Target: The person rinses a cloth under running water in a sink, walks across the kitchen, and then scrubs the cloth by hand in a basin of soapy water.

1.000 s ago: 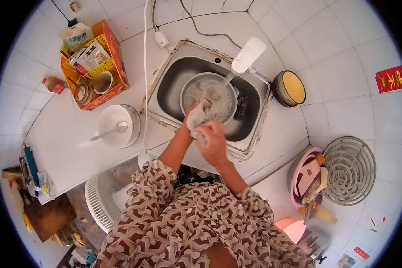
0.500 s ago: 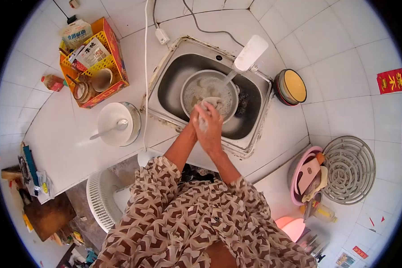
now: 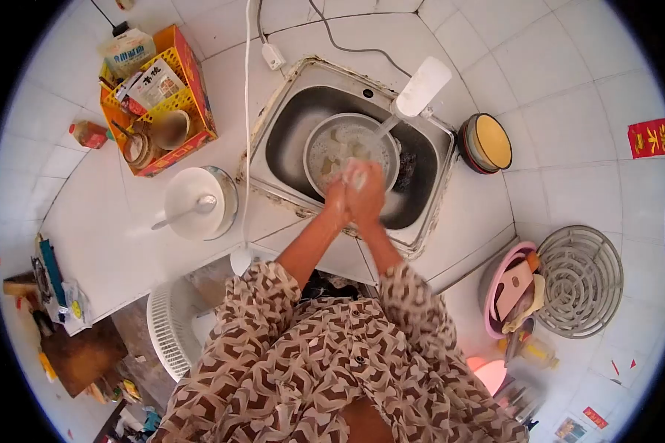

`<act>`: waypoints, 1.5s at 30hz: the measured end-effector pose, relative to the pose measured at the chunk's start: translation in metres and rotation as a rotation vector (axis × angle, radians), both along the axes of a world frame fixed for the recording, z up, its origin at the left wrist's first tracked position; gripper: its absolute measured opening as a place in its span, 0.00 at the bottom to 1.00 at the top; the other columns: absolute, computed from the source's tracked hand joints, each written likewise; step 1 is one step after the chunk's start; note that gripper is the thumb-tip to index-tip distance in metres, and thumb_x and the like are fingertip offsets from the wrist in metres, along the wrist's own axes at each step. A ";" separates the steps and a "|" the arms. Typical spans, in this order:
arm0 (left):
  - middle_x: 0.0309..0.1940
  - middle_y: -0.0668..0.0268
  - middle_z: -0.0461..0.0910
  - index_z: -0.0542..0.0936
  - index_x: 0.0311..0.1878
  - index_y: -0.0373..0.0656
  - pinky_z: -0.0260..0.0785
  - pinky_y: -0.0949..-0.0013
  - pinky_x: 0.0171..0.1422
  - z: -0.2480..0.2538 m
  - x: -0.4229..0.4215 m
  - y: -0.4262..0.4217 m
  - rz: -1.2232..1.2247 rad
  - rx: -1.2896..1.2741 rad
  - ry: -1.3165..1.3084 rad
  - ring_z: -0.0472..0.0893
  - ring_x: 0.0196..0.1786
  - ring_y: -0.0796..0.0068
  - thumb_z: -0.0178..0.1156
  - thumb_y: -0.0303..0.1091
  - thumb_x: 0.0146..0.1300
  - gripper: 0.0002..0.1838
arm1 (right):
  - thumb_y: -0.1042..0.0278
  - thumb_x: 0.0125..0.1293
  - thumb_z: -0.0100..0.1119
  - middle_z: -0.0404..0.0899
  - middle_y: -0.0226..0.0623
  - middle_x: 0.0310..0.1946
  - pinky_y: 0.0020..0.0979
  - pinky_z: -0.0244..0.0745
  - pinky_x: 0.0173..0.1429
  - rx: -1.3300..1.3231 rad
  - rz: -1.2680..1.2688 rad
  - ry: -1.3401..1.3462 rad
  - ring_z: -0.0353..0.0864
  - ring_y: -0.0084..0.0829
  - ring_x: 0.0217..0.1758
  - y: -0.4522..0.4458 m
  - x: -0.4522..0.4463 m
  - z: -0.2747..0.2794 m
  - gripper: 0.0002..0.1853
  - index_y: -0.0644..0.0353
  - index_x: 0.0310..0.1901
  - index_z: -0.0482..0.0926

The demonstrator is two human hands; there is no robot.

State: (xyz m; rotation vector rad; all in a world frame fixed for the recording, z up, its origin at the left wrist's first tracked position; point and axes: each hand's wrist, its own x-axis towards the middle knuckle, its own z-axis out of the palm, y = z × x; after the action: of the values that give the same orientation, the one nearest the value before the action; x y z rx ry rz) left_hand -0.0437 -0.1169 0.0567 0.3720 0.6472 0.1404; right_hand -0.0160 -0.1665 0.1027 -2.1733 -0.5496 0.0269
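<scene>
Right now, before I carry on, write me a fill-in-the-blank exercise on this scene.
The left hand and right hand are close ____, not apart.
The metal basin stands ____ the sink, not beside it.
From the white tap, ____ runs into the metal basin.
The top bowl of the stack beside the sink is coloured ____ inside.

Missing words: together; inside; water; yellow.

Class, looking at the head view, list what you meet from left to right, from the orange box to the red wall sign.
Orange box, sink with a metal basin inside, stacked bowls, round metal rack, red wall sign.
</scene>
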 end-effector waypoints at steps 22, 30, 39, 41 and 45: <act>0.28 0.63 0.74 0.72 0.48 0.39 0.57 0.75 0.20 0.049 -0.011 0.042 -0.178 -0.631 -0.274 0.67 0.20 0.77 0.46 0.52 0.66 0.23 | 0.51 0.65 0.51 0.69 0.33 0.57 0.37 0.66 0.57 0.810 0.163 1.423 0.69 0.30 0.58 -0.079 0.057 -0.005 0.26 0.55 0.61 0.67; 0.34 0.62 0.78 0.75 0.48 0.44 0.62 0.77 0.15 0.040 -0.004 0.048 -0.504 -0.641 -0.426 0.71 0.18 0.75 0.45 0.59 0.64 0.27 | 0.52 0.64 0.54 0.66 0.38 0.61 0.43 0.64 0.64 1.095 0.272 1.667 0.66 0.35 0.63 -0.095 0.065 0.009 0.30 0.57 0.64 0.62; 0.44 0.64 0.75 0.74 0.51 0.50 0.67 0.64 0.41 0.059 -0.015 0.071 -0.358 -0.410 -0.241 0.74 0.43 0.67 0.47 0.63 0.61 0.28 | 0.63 0.56 0.63 0.74 0.38 0.50 0.37 0.70 0.55 0.500 0.178 1.111 0.72 0.31 0.56 -0.081 0.064 0.033 0.26 0.61 0.56 0.70; 0.48 0.63 0.74 0.73 0.53 0.49 0.67 0.61 0.46 0.058 -0.027 0.061 -0.254 -0.439 -0.254 0.73 0.47 0.64 0.50 0.60 0.61 0.27 | 0.65 0.55 0.65 0.75 0.36 0.49 0.33 0.71 0.53 0.401 0.156 0.873 0.74 0.29 0.51 -0.077 0.071 0.018 0.23 0.64 0.51 0.73; 0.53 0.61 0.72 0.70 0.57 0.44 0.67 0.53 0.54 0.023 -0.042 0.046 -0.236 -0.078 -0.122 0.72 0.52 0.58 0.55 0.54 0.61 0.28 | 0.64 0.51 0.65 0.78 0.35 0.42 0.28 0.71 0.46 -0.197 0.144 -0.285 0.75 0.27 0.44 -0.076 0.071 0.033 0.17 0.64 0.41 0.76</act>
State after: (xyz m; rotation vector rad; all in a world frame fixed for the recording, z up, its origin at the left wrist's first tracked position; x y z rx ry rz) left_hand -0.0856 -0.0710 0.0793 0.3585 0.4830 -0.0863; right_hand 0.0552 -0.2422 0.1355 -2.3407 -0.8987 -0.1595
